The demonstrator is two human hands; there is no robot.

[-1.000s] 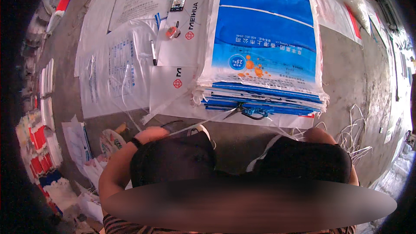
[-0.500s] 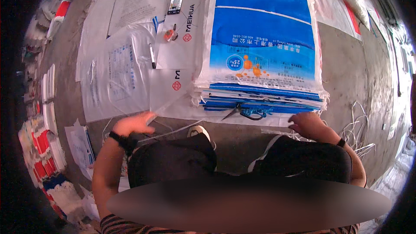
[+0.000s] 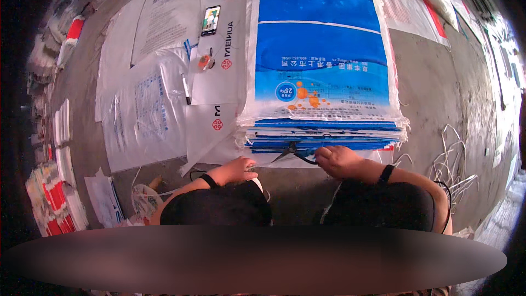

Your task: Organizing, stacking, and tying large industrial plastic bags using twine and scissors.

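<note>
A thick stack of blue and white woven sacks (image 3: 323,66) lies flat in front of me, its layered, frayed near edge facing me. At that edge lies a pair of scissors (image 3: 286,152), blades pointing left and dark handle loops to the right. The fingers of my right hand (image 3: 341,163) are curled at the scissors' handle, close against the stack; the fingertips are partly hidden. My left hand (image 3: 233,170) hovers left of the scissors above my knee, thumb and fingers a little apart, with nothing visible between them.
Left of the stack, white sacks (image 3: 145,107) cover the floor. On them lie a phone (image 3: 211,20), a marker pen (image 3: 186,89) and a small orange-and-clear roll (image 3: 206,62). Loose white cords (image 3: 450,170) tangle at the right. Folded sacks (image 3: 57,200) are piled far left.
My right hand has moved left from the stack's near right corner to the scissors' handle. My left hand has come right, toward the middle. The view has shifted slightly.
</note>
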